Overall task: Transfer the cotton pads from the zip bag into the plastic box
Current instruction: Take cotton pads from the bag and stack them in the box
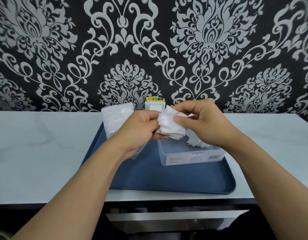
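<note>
Both hands pinch one stack of cotton pads above the blue tray

The left hand (141,125) and the right hand (201,122) meet over the far part of the tray (167,179), fingers closed around a thick stack of white cotton pads (170,125), the right thumb pressed flat on its front face. The zip bag (117,116), with pads left inside, lies on the tray's left side, partly behind the left wrist. The clear plastic box (189,156) sits on the tray just below and right of the held stack, lid off, with some pads (196,141) already heaped at its far end, under the right hand. The tray rests on a pale counter (37,153) against black-and-silver patterned wallpaper (149,40)
</note>
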